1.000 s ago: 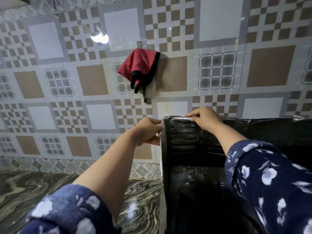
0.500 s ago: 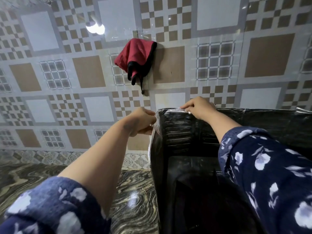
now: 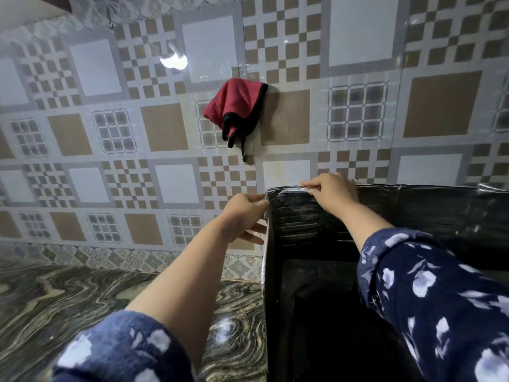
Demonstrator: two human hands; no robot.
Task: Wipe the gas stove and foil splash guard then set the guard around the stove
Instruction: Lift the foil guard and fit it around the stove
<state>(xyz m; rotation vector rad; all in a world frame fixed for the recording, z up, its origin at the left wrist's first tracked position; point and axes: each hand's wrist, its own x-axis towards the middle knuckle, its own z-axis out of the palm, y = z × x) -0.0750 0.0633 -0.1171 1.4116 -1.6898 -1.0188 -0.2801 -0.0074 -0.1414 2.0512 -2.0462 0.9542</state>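
Both hands pinch the foil splash guard [image 3: 385, 216] at its far-left corner, left hand [image 3: 243, 213] outside, right hand [image 3: 332, 190] on top, apparently squaring it around the stove [image 3: 325, 312].

No text, label, brand, number or sign can be read anywhere in the frame. Only patterns are shown: checks and squares on the wall tiles [image 3: 165, 128], swirled veining on the bench [image 3: 55, 299], and a floral print on the sleeves [image 3: 440, 285].
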